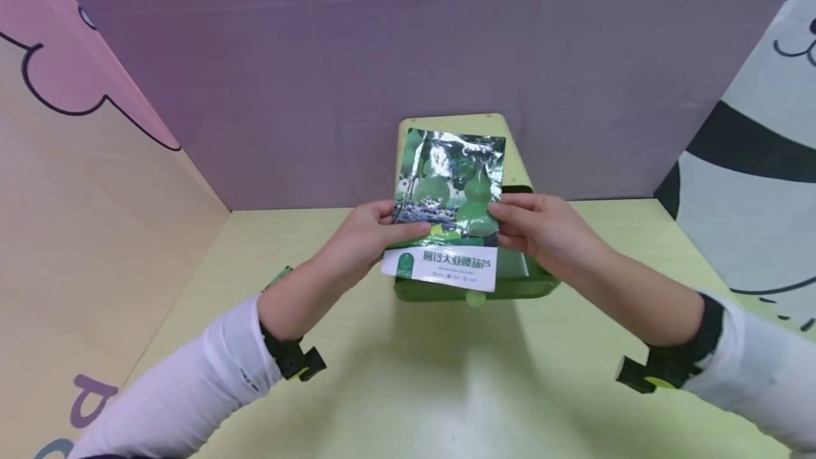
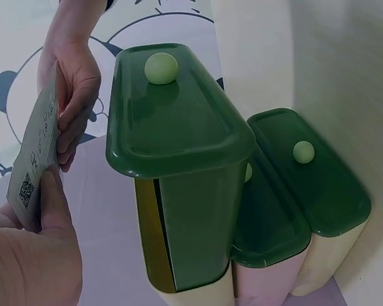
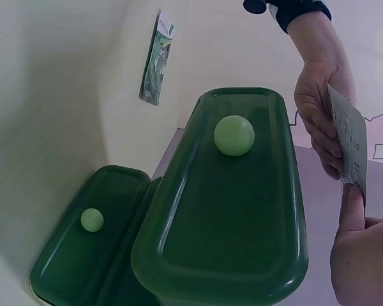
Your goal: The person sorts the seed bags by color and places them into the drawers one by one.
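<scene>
Both hands hold up a glossy seed packet (image 1: 449, 179) with green gourds and a white printed strip on its front. My left hand (image 1: 366, 236) pinches its left edge, thumb lying on the front. The right edge is pinched by my right hand (image 1: 545, 229). Small print and a square code cover the packet's back (image 2: 35, 150) in the left wrist view. Right behind and below the packet stands a cream drawer unit (image 1: 455, 122). Its top green drawer (image 2: 198, 223) is pulled out, with a pale round knob (image 3: 234, 135); the packet hides much of it in the head view.
Below the pulled-out drawer are two more green drawer fronts (image 2: 268, 217) with round knobs, on pink and cream bodies. Another packet (image 3: 157, 64) lies on the pale table (image 1: 446, 388) to the left, mostly behind my left forearm. A purple wall (image 1: 408, 55) stands behind the unit.
</scene>
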The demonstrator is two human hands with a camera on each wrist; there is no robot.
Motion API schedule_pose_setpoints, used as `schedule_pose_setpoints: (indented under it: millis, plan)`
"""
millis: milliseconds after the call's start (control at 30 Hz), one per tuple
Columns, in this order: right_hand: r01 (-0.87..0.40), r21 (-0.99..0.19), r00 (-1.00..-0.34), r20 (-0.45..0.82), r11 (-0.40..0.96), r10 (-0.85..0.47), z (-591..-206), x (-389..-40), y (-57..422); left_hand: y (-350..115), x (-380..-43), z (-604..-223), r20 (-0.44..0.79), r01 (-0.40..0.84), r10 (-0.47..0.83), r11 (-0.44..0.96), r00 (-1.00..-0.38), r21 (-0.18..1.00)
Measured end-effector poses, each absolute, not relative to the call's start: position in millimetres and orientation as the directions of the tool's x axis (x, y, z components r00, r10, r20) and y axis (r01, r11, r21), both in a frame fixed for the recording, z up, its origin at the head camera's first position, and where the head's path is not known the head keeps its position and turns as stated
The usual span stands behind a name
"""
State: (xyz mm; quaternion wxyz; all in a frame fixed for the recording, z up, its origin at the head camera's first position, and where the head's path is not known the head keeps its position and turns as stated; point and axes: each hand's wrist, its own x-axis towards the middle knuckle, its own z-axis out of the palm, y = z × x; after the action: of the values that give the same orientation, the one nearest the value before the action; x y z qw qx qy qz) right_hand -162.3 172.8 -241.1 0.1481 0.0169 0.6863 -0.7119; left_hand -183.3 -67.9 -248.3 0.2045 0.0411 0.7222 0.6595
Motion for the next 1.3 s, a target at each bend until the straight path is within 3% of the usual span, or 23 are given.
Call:
schedule_pose_setpoints:
  millis: [267,500,633,733,933,1133,1300]
  plan:
    - [0.199,-0.979,-0.961,-0.204,0.047,-0.189,-244,-166,184,-75,-184,-244,-0.217,-0.155,0.330,0.204,-0.919,0.967]
    - [0.210,-0.977,-0.958,-0.203,-0.016,-0.205,-248,-167,202,-114,-189,-240,-0.017,-0.022,0.250,-0.018,-0.968,1.000]
    - [0.222,-0.975,-0.953,-0.211,-0.030,-0.217,-249,-166,213,-153,-197,-250,0.084,0.083,0.103,-0.015,-0.991,0.996]
    - [0.241,-0.970,-0.948,-0.227,-0.036,-0.225,-251,-166,220,-182,-203,-264,0.086,0.084,-0.014,0.089,-0.996,0.993]
    - [0.272,-0.962,-0.935,-0.260,-0.016,-0.240,-255,-164,233,-231,-215,-299,-0.014,-0.064,-0.136,0.370,-0.991,0.927]
    - [0.310,-0.948,-0.918,-0.319,0.074,-0.238,-256,-159,236,-266,-229,-336,-0.125,-0.171,-0.118,0.598,-0.985,0.783]
    - [0.327,-0.939,-0.909,-0.344,0.107,-0.237,-259,-158,233,-285,-236,-366,-0.220,-0.146,-0.003,0.756,-0.976,0.638]
